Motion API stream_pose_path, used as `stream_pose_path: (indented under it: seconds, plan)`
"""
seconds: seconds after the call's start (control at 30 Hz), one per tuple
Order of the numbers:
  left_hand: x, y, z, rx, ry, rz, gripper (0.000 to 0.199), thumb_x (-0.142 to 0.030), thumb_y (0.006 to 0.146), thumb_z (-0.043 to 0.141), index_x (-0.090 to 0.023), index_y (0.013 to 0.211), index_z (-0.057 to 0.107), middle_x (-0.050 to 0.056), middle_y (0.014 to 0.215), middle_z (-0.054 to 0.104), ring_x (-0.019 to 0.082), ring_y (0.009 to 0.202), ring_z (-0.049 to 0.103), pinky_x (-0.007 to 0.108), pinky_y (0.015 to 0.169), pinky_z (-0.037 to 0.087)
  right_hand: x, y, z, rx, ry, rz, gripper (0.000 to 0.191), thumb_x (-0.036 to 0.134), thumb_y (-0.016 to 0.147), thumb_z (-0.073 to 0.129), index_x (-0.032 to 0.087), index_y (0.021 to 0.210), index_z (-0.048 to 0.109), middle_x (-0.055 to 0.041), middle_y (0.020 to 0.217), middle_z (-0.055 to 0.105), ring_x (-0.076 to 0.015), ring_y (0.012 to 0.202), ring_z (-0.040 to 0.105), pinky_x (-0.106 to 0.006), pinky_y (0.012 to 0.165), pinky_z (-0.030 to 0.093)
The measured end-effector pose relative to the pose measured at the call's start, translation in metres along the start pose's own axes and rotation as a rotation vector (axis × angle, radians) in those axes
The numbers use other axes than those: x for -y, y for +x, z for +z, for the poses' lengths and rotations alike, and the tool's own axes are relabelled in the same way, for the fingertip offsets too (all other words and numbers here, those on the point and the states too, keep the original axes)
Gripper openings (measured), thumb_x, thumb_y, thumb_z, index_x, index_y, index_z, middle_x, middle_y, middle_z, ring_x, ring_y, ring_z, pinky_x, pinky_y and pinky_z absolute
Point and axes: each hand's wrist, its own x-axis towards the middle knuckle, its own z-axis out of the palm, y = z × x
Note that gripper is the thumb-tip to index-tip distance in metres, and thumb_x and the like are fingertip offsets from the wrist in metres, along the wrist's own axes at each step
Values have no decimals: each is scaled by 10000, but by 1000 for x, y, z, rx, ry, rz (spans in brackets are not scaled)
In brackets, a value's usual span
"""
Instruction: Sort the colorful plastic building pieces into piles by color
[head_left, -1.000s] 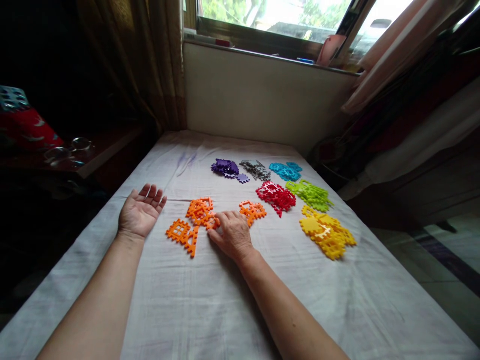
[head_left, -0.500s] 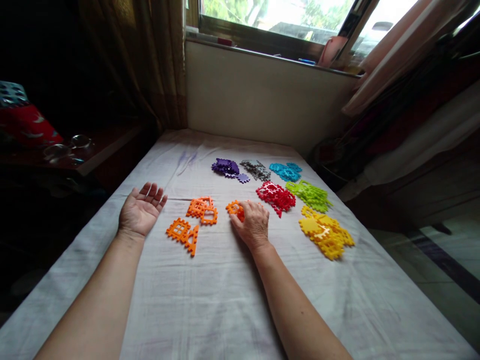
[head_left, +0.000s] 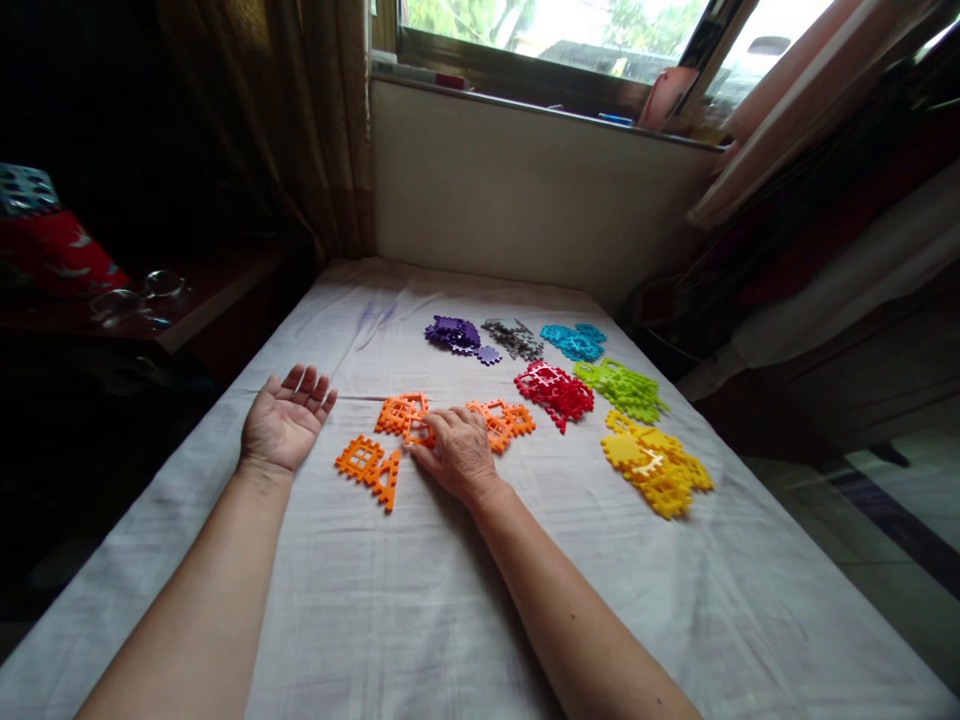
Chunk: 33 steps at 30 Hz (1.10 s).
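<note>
My left hand [head_left: 283, 425] lies palm up on the cloth, fingers apart and holding nothing. Left of centre, my right hand [head_left: 457, 450] reaches down with thumb and fingers closed around the edge of an orange plastic interlocking piece [head_left: 417, 430]; the hand partly hides it. That piece touches a small orange cluster [head_left: 397, 412]. Nearer to me lie an orange window-shaped square [head_left: 360, 458] and an orange triangle [head_left: 387, 482]. More orange pieces [head_left: 514, 422] spread out just right of my right hand.
Beyond are piles of purple [head_left: 453, 334], grey [head_left: 514, 340], blue [head_left: 572, 342], red [head_left: 555, 392], green [head_left: 621, 390] and yellow [head_left: 656, 465] pieces. They rest on a sheet-covered surface [head_left: 360, 620] below a window. Glasses [head_left: 120, 305] sit on a dark side table at left.
My right hand has moved left from the right-hand orange pieces to the left cluster, uncovering the pieces it was over. My left hand stays in place.
</note>
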Motion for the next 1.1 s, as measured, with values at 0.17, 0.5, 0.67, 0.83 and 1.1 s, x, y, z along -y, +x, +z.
stream_pose_path:
  seconds: [0.17,0.5,0.67,0.83,1.1]
  plan:
    - [0,0,1,-14,-1,-1,297,-349,950,428,-194,875,670,31,857,743,172,826,713,352,763,602,-10,-1,-3,-80,16,26,377,446,818,723,227,1121,673,-66,1120,704,-248,1070,560,-374,958,366]
    - [1,0,1,-11,3,1,311,-349,954,420,-191,870,674,31,859,743,178,832,714,360,747,609,-79,29,-35,-75,-168,439,368,517,858,657,231,1081,717,-98,1106,704,-274,1072,552,-367,867,351]
    - [1,0,1,-8,8,9,308,-344,954,423,-192,868,678,35,865,745,177,834,711,363,754,608,-85,27,-31,-29,-216,479,381,544,875,618,233,1065,728,-111,1092,708,-284,1064,562,-376,855,364]
    - [1,0,2,-17,9,7,297,-347,949,434,-196,862,675,30,865,744,174,831,711,358,753,606,-80,25,-27,-94,-180,442,342,505,884,615,226,1039,736,-110,1110,707,-286,1069,560,-391,876,375]
    - [1,0,1,-12,4,9,295,-350,950,439,-198,867,677,31,876,745,170,836,711,350,761,602,-22,34,-2,-23,41,-21,353,420,856,668,239,1158,681,-71,1215,679,-241,1127,552,-383,995,392]
